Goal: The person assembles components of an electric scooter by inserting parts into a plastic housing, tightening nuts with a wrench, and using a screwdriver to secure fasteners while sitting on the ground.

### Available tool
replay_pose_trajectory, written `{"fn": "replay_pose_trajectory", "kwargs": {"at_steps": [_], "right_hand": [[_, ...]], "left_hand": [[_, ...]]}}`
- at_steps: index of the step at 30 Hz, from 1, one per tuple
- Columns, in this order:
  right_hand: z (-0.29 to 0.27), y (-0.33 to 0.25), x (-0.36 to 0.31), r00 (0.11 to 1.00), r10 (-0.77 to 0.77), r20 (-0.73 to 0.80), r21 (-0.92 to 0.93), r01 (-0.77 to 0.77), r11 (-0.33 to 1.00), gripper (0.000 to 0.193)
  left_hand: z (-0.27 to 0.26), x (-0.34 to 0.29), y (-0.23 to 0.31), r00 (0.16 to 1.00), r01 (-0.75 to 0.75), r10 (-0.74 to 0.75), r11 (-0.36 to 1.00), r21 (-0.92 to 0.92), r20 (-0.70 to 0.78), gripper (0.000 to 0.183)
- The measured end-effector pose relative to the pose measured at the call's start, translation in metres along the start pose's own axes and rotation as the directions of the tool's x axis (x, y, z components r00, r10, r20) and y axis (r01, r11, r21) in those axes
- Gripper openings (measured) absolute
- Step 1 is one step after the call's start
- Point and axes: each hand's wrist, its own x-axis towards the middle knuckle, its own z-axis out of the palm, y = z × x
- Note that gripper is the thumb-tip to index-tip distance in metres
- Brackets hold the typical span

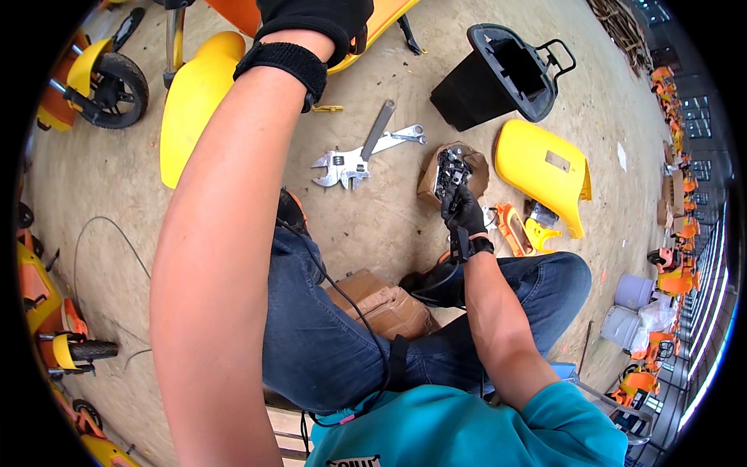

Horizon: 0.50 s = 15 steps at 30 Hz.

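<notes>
My left hand [317,22], in a black glove with a black wrist strap, reaches up to the top edge beside an orange and yellow body panel [387,17]. Its fingers are mostly hidden. At my right, my black-gloved right hand [464,212] dips over a brown paper bag [478,173] full of small metal parts [451,171]. Its fingers are drawn together at the parts; what is between them cannot be made out. Two adjustable wrenches lie crossed left of the bag, one silver [393,139], one with a grey handle [380,128].
A black bin [467,89] lies tipped beyond the bag. Right of it are a yellow cover [541,167] and an orange bracket [513,229]. A cardboard box [381,307] sits between my legs. A yellow fender [198,101] and a wheel [117,89] stand left.
</notes>
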Motion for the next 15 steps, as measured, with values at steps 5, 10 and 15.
{"fn": "replay_pose_trajectory", "kwargs": {"at_steps": [5, 10, 15], "right_hand": [[0.004, 0.001, -0.003, 1.000, -0.020, -0.007, -0.085, 0.019, 0.996, 0.021], [0.009, -0.003, -0.010, 0.992, -0.074, -0.098, -0.153, 0.059, 0.987, 0.020], [0.016, -0.004, -0.013, 0.979, -0.128, -0.160, -0.287, 0.078, 0.955, 0.020]], "left_hand": [[-0.002, 0.001, 0.000, 0.996, 0.027, -0.029, 0.999, 0.022, 0.080, 0.024], [-0.006, 0.003, 0.001, 0.993, 0.036, -0.040, 0.998, 0.044, 0.107, 0.026], [-0.008, 0.004, 0.002, 0.985, 0.044, -0.056, 0.996, 0.073, 0.166, 0.027]]}}
